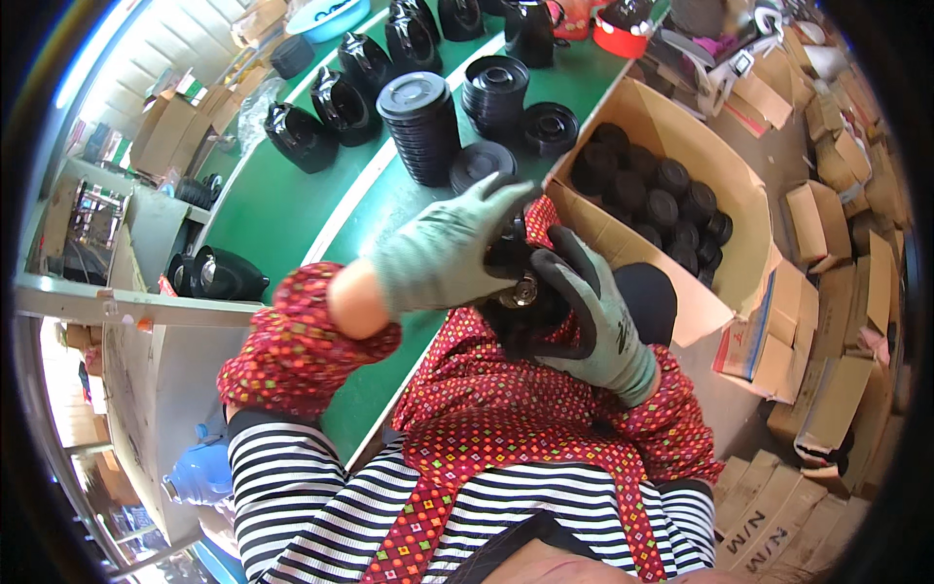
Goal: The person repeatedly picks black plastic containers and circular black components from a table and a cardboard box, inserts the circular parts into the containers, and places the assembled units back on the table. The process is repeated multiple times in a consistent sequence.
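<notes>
Both my hands wear grey-green gloves with dark fingertips and meet over my lap. Between them is a black plastic part with a small round metal fitting (525,290); its full shape is hidden by the gloves and its dark colour. My left hand (449,245) grips its upper left side, fingers toward the bench. My right hand (601,316) is curled round its right side, with the thumb below. Just beyond my left hand lie black round discs (484,162) on the green bench (375,200). A tall stack of similar black discs (420,127) stands behind them.
A shorter stack of black round parts (494,90) and a single one (551,128) stand farther along. Glossy black jug-shaped housings (345,107) line the bench. An open carton (744,219) at my right holds several black round pieces. Cardboard boxes (832,399) crowd the far right.
</notes>
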Demonstrator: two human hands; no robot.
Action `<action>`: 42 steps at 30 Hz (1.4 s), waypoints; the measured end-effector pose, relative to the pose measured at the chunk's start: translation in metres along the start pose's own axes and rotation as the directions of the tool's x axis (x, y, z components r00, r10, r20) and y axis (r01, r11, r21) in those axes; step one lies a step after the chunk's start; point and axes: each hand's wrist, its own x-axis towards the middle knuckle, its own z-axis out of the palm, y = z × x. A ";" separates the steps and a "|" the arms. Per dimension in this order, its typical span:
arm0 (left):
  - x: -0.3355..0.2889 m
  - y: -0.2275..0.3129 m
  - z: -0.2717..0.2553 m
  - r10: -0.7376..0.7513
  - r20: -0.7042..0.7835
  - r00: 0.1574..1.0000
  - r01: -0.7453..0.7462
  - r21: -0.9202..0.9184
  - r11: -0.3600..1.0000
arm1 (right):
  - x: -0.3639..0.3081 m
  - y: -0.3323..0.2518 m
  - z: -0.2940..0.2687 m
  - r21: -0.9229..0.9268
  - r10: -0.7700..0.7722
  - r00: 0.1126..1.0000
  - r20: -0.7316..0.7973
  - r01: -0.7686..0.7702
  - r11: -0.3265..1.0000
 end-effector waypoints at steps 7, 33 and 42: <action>-0.027 0.006 -0.017 0.292 0.128 0.948 -0.305 0.095 0.948 | -0.011 0.015 -0.016 -0.045 0.017 0.996 0.093 -0.013 0.999; -0.065 0.016 0.088 0.085 -0.507 0.858 -0.227 -0.225 0.948 | -0.059 0.042 0.014 0.970 0.763 0.646 0.007 -0.189 0.152; -0.133 -0.125 0.114 -0.380 -0.158 0.912 0.407 0.219 0.887 | -0.041 0.090 -0.040 0.056 0.428 0.879 -0.209 -0.426 0.903</action>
